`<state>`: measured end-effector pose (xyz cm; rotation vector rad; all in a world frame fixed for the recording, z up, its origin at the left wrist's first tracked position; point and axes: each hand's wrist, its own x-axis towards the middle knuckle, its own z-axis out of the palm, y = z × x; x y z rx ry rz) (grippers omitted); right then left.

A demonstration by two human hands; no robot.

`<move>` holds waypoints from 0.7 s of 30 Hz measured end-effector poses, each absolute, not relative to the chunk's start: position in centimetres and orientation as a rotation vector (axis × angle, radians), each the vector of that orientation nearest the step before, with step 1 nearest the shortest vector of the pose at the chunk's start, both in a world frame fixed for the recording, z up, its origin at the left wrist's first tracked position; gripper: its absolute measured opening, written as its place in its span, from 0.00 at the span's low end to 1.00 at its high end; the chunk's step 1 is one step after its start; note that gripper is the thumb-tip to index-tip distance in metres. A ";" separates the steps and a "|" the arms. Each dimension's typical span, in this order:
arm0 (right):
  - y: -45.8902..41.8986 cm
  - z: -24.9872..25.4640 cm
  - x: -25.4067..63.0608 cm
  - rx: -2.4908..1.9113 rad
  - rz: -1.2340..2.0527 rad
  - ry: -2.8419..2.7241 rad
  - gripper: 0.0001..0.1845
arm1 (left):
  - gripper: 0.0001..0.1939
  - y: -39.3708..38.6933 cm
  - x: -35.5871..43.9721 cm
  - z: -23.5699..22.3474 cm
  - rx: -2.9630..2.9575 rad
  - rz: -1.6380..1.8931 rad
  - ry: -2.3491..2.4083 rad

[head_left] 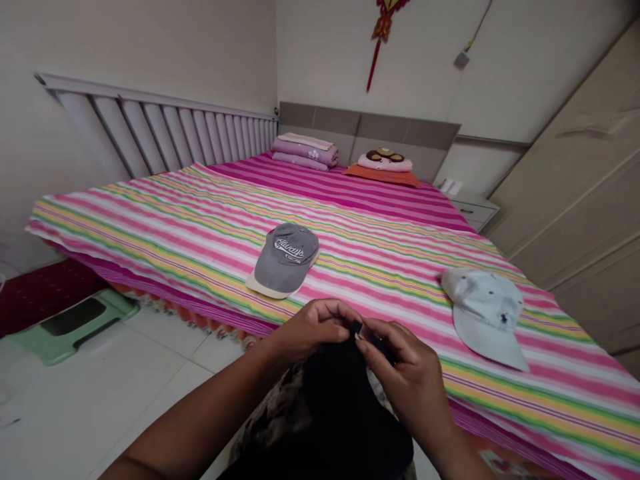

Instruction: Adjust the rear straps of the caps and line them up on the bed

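A black cap (340, 387) is held close to me, over my lap, and its dark surface shows little detail. My left hand (320, 327) is closed, thumb and fingers pinching the cap at its near-bed end. My right hand (407, 363) pinches the cap's strap (357, 328), where a small light-coloured bit, perhaps a buckle, shows between the two hands. Just beyond them, a grey cap (287, 257) with white lettering and a beige brim rests on the bed. Off to the right lies a pale cap (483, 310) with a small dark logo.
The bed (200, 233) has a striped cover and a slatted side rail (165, 123). Folded purple bedding (305, 152) and an orange pillow (380, 175) are by the headboard. A green stool (75, 327) stands on the tiled floor at left; a nightstand (475, 210) is at far right.
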<state>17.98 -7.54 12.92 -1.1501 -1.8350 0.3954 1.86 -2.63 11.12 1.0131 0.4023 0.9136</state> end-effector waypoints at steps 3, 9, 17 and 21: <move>-7.5 13.2 17.9 -1.106 0.220 -1.905 0.09 | 0.11 -2.5 1.9 11.2 1.040 0.938 0.416; -7.6 13.2 17.9 -1.097 0.094 -1.961 0.08 | 0.08 -2.3 2.3 11.3 1.061 0.861 0.446; -7.5 12.9 18.3 -1.287 0.406 -1.887 0.02 | 0.07 -2.5 1.6 10.7 1.011 1.021 0.514; -7.2 13.1 18.4 -1.315 0.614 -1.844 0.04 | 0.05 -2.0 0.9 10.5 1.032 0.942 0.582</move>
